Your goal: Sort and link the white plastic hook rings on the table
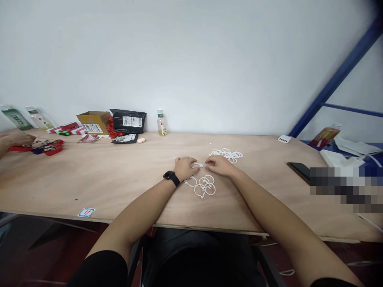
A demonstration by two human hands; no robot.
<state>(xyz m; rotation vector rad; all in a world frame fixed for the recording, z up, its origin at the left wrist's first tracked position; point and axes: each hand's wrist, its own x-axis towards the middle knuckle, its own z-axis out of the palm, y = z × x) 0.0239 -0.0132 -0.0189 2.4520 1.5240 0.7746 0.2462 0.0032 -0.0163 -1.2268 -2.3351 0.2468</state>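
My left hand [184, 169], with a black watch on its wrist, grips a white ring [196, 164] between thumb and fingers, just above the wooden table. My right hand [220, 165] is close by on the right, thumb and fingertips pinched together by the small clip-like end of that ring. What those fingertips hold, if anything, is too small to make out. Several more white rings [204, 186] with small tabs lie in a loose group nearer to me, just below my hands. Beyond my right hand lies a larger tangled pile of white rings [223, 153].
Along the wall stand a small bottle [162, 122], a black parcel bag [127, 120] and an open cardboard box [93, 122]. At far left another person's hand [19, 139] is over red trays [54, 149]. A dark phone [299, 170] lies at right, beside a blue metal frame [332, 75].
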